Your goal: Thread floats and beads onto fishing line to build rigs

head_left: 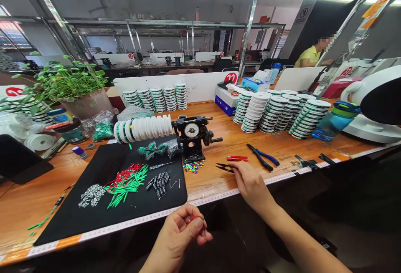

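My left hand [183, 233] is closed in a pinch in front of the table edge. Between its fingers shows a small red piece [193, 218] with a thin dark strand; its kind is hard to make out. Over the table's front edge, my right hand [250, 181] has its fingers closed on the rear end of black tweezers [223, 167], whose tips point left, low over the wood. Just behind them lies a red lighter [237, 158]. Pliers with blue handles [263, 157] rest to the right of that hand.
A black mat [103, 218] bears green and red pieces [128, 185], metal bits [92, 195] and black cylinders [159, 184]. Beside it stands a hand-cranked winder [191, 133] carrying white spools [147, 127]. Coloured pins [194, 166] lie at its base. Stacked spools [272, 114] stand behind.
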A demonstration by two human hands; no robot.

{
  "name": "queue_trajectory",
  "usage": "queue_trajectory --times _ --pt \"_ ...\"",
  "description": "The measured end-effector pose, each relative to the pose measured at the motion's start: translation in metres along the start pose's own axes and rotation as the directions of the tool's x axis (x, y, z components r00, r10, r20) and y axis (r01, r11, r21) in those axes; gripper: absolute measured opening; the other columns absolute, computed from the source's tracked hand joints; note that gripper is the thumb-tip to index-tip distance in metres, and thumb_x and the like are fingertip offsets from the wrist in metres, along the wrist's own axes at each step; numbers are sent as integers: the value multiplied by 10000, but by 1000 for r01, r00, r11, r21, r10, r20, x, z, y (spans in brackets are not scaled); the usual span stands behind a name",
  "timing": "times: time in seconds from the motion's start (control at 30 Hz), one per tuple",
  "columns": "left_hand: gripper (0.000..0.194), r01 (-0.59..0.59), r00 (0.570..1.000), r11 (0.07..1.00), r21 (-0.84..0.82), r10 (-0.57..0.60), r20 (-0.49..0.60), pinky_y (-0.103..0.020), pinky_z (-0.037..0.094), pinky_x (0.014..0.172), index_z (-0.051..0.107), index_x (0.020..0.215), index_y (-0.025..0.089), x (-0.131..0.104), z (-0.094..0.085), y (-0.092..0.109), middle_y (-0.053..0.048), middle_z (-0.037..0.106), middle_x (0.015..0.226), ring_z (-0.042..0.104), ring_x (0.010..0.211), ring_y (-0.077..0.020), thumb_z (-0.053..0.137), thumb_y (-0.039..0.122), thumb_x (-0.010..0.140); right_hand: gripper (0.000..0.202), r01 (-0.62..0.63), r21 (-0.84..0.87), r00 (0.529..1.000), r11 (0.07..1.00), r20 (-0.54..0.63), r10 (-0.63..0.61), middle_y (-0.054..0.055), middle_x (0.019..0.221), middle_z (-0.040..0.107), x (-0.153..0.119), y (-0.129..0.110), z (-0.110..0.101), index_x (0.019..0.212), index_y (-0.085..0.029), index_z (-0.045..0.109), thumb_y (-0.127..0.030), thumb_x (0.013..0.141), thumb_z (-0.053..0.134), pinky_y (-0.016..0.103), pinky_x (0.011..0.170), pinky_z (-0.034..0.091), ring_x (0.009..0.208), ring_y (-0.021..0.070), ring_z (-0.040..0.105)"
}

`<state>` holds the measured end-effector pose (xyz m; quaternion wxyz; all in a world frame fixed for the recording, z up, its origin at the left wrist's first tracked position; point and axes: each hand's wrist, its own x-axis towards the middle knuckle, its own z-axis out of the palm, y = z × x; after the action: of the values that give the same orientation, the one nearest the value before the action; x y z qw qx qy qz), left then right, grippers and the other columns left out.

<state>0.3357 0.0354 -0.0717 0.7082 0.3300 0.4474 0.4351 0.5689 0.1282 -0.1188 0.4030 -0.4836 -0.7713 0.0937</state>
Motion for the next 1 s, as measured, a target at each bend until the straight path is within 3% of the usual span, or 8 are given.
queue_trajectory --times 0.07,0.1,0.13,0.23,0.33,0.63,0.8,1.0 --pt "397 -3 1000 999 -32 3 10 -173 439 576 677 733 136 0 0 0 13 646 645 613 574 -83 914 446 663 339 -173 200 983 964 94 157 97 919 640 -11 -21 -10 1155 -157 585 -349 1078 316 351 733 534 823 219 628" --pt "394 -3 1000 999 -49 3 14 -172 438 576 673 729 137 0 0 0 13 649 651 614 577 -82 916 440 662 364 -318 355 941 879 233 246 51 840 589 -20 -33 -14 1151 -163 580 -421 1077 335 297 651 500 728 181 579" --pt "392 -2 1000 998 -64 3 18 -172 438 575 668 723 138 -1 1 0 12 653 660 615 581 -82 918 433 661 413 -482 501 862 719 419 286 13 787 523 -29 -46 -18 1132 -166 582 -504 1064 355 258 596 450 663 147 511" --pt "387 9 1000 995 -95 -7 22 -170 431 564 667 725 141 -1 2 2 10 661 687 615 589 -81 924 422 654 493 -767 598 636 234 758 146 -50 727 364 -56 -76 -24 1027 -176 572 -651 997 446 204 549 308 592 89 326" --pt "390 23 999 994 -109 -19 38 -166 425 557 682 740 136 -1 4 3 13 650 679 597 576 -72 927 424 648 505 -830 551 555 87 832 31 -67 698 315 -73 -88 -18 940 -193 531 -697 956 495 207 512 212 568 82 242" --pt "371 58 995 991 -123 -47 92 -187 434 578 686 762 131 1 0 -14 4 628 647 577 571 -84 916 408 675 598 -770 601 619 215 785 22 -55 647 372 -76 -94 -2 788 -199 458 -785 908 463 229 519 236 549 85 283" --pt "356 68 994 990 -122 -56 98 -187 431 582 687 787 135 3 -4 -22 -6 646 651 579 581 -88 901 406 702 640 -763 631 641 139 766 41 -61 597 370 -80 -97 8 754 -203 464 -837 847 488 226 481 209 501 76 279" --pt "389 97 992 987 -128 -85 94 -173 424 576 692 766 126 1 3 -14 -14 666 648 572 581 -80 918 427 667 601 -748 663 663 23 747 42 -93 537 330 -83 -99 14 743 -208 456 -791 844 561 214 433 176 432 57 237"
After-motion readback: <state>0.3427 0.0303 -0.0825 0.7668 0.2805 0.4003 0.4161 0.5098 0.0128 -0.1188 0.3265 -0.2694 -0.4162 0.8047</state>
